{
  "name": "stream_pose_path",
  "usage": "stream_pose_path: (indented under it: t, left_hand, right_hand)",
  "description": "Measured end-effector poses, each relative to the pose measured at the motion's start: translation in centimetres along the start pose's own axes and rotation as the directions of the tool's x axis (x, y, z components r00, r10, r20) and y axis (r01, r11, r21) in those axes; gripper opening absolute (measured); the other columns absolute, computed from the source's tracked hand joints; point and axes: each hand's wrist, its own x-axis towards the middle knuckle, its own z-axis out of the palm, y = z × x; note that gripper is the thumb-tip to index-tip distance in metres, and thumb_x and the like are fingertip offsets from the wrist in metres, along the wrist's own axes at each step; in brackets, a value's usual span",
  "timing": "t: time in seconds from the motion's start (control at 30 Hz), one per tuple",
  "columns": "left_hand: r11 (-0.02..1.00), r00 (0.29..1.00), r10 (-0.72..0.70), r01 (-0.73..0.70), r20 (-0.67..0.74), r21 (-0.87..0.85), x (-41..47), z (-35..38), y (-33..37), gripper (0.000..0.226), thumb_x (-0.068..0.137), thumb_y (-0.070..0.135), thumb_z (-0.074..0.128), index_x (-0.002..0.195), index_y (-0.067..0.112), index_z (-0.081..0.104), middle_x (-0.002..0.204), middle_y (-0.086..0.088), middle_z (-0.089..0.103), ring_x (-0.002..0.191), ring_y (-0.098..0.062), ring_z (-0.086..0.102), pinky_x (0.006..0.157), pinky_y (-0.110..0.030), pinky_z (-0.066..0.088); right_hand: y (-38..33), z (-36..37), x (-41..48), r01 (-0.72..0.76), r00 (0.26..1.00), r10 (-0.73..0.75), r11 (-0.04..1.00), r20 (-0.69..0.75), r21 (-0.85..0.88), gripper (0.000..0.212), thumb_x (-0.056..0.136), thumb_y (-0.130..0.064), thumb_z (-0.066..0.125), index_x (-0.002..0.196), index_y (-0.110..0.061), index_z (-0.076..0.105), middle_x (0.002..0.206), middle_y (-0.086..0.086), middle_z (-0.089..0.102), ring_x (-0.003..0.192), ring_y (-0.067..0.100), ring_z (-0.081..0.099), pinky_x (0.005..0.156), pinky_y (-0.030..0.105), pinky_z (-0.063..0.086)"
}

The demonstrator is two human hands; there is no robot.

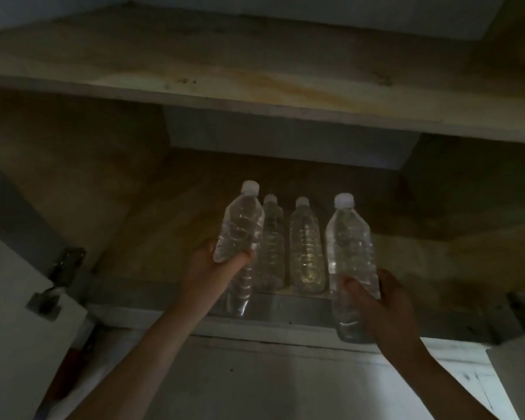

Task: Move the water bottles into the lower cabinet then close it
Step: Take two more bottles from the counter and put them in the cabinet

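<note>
Your left hand [215, 268] grips the left bottle [240, 225] round its body, fingers [246, 256] curled across the front. That bottle leans a little to the right, with its white cap uppermost. Your right hand [388, 307] grasps the right bottle [350, 253] round its lower half, thumb laid over the front, and it stands close to upright. Both bottles are clear plastic, capped and filled with clear water. You hold them at the front of the open cabinet, their lower ends hanging in front of the front edge of the wooden shelf [152, 237].

Between them, two more capped bottles of water stand upright on that shelf, side by side and just behind the ones you hold. The second bottle [272, 247] is partly covered by the left bottle, and the third bottle [306, 247] stands in the gap beside the right one.

Above the bottles a stained upper board [255, 71] spans the cabinet. At the left a metal hinge [67, 265] joins the cabinet side to a white door [12, 328] that is swung open. At the far right is blurred metal hardware, too unclear to tell apart. A white panel [285, 383] lies below the shelf, behind your forearms.
</note>
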Motion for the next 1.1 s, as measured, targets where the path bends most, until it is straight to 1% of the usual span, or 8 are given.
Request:
stream_pose_path:
  t: [0.13, 0.43, 0.6, 0.7, 0.83, 0.9, 0.97, 1.1]
  left_hand:
    - [0.997, 0.999, -0.002, 0.005, -0.037, 0.08, 3.1, 0.2, -0.9, 0.015, 0.082, 0.036, 0.075, 0.077, 0.023, 0.07, 0.064, 0.006, 0.07, 0.059, -0.002, 0.066, 0.054, -0.019, 0.046]
    - [0.964, 0.996, 0.03, -0.008, -0.082, 0.264, 5.5, 1.8, -3.1, 0.027, 0.084, 0.043, 0.07, 0.069, 0.021, 0.067, 0.06, 0.007, 0.065, 0.058, 0.001, 0.059, 0.047, -0.01, 0.037]
    - [0.953, 0.995, 0.036, -0.005, -0.098, 0.301, 5.3, 2.1, -2.7, 0.031, 0.084, 0.044, 0.069, 0.064, 0.023, 0.061, 0.058, 0.009, 0.061, 0.058, 0.001, 0.056, 0.047, -0.016, 0.033]
    - [0.935, 0.995, 0.091, -0.068, -0.049, 0.348, 4.3, 2.3, -2.3, 0.031, 0.089, 0.038, 0.067, 0.065, 0.026, 0.053, 0.063, 0.011, 0.059, 0.058, 0.0, 0.054, 0.049, -0.018, 0.037]
    - [0.962, 0.988, 0.157, -0.153, 0.001, 0.224, 3.8, 1.7, -4.8, 0.021, 0.085, 0.049, 0.07, 0.09, 0.029, 0.069, 0.083, 0.009, 0.071, 0.082, -0.005, 0.067, 0.075, -0.019, 0.052]
    - [0.979, 0.989, 0.149, -0.15, 0.013, 0.136, 3.1, 1.3, -6.3, 0.046, 0.076, 0.058, 0.07, 0.112, 0.03, 0.067, 0.1, 0.007, 0.073, 0.094, -0.01, 0.069, 0.083, -0.031, 0.056]
    - [0.987, 0.987, 0.161, -0.162, 0.019, 0.021, 2.1, 1.3, -7.1, 0.055, 0.077, 0.048, 0.077, 0.124, 0.024, 0.062, 0.108, 0.006, 0.072, 0.096, -0.007, 0.07, 0.081, -0.025, 0.056]
    - [0.979, 0.984, 0.178, -0.179, -0.019, -0.096, 1.4, 1.3, -7.6, 0.046, 0.081, 0.02, 0.078, 0.125, 0.019, 0.063, 0.11, 0.006, 0.073, 0.101, -0.009, 0.069, 0.078, -0.016, 0.053]
  right_hand:
    - [1.1, 0.5, 2.8, 0.047, 0.998, -0.052, 0.994, -0.042, -0.094, 0.01, 0.086, -0.027, 0.073, 0.092, -0.02, 0.068, 0.084, -0.001, 0.072, 0.081, 0.015, 0.068, 0.065, 0.024, 0.048]
    - [1.9, 1.5, 5.6, -0.036, 0.999, 0.024, 0.944, -0.043, -0.328, 0.033, 0.087, -0.041, 0.069, 0.072, -0.011, 0.067, 0.055, -0.001, 0.061, 0.051, 0.007, 0.055, 0.042, 0.006, 0.036]
    - [3.7, 2.5, 6.4, -0.003, 0.999, -0.006, 0.964, -0.033, -0.264, 0.04, 0.071, -0.052, 0.077, 0.084, -0.015, 0.067, 0.075, -0.001, 0.072, 0.072, 0.018, 0.069, 0.064, 0.031, 0.055]
    - [3.5, 2.5, 6.0, 0.022, 1.0, -0.023, 0.967, -0.001, -0.254, 0.031, 0.077, -0.047, 0.076, 0.08, -0.018, 0.064, 0.073, -0.003, 0.07, 0.07, 0.016, 0.067, 0.061, 0.028, 0.051]
    - [3.5, 1.4, 4.4, 0.21, 0.976, -0.186, 0.935, 0.111, -0.285, 0.005, 0.089, -0.024, 0.07, 0.087, -0.026, 0.065, 0.078, -0.01, 0.069, 0.074, 0.004, 0.066, 0.061, 0.007, 0.043]
    - [4.1, 0.8, 3.5, 0.216, 0.971, -0.193, 0.96, 0.143, -0.175, 0.022, 0.087, -0.018, 0.072, 0.105, -0.029, 0.065, 0.093, -0.014, 0.071, 0.088, 0.001, 0.067, 0.071, 0.008, 0.048]
    - [4.8, 0.4, 2.9, 0.197, 0.971, -0.176, 0.973, 0.159, -0.122, 0.033, 0.085, -0.017, 0.074, 0.113, -0.031, 0.062, 0.1, -0.014, 0.07, 0.092, 0.002, 0.067, 0.077, 0.015, 0.052]
    - [5.2, 0.3, 2.3, 0.218, 0.97, -0.204, 0.971, 0.134, -0.1, 0.042, 0.082, -0.019, 0.077, 0.116, -0.037, 0.059, 0.1, -0.02, 0.069, 0.092, -0.008, 0.065, 0.072, 0.006, 0.05]
